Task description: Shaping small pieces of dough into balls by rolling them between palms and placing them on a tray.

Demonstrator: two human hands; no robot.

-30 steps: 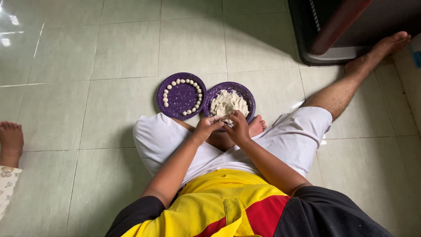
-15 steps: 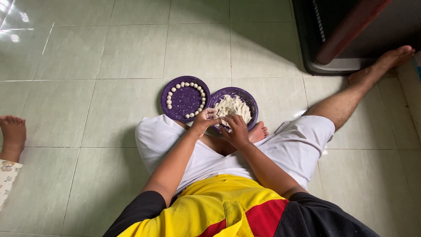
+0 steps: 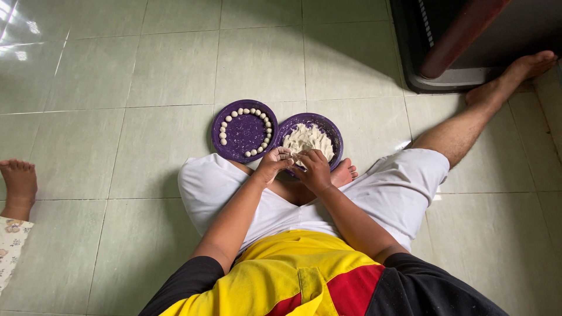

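Two purple plates sit side by side on the tiled floor in front of me. The left plate (image 3: pixel 243 132) carries several small white dough balls set in a ring along its rim. The right plate (image 3: pixel 333 133) holds a heap of white dough (image 3: pixel 307 140). My left hand (image 3: pixel 273 163) and my right hand (image 3: pixel 314 170) meet at the near edge of the right plate, fingers curled together around a small bit of dough that is mostly hidden between them.
I sit on pale green floor tiles with one leg stretched to the right, foot (image 3: pixel 525 66) near a dark cabinet base (image 3: pixel 462 52). Another person's bare foot (image 3: pixel 19 182) and patterned cloth show at the left edge.
Both hands stay together at the right plate's near edge; only the camera view has shifted slightly.
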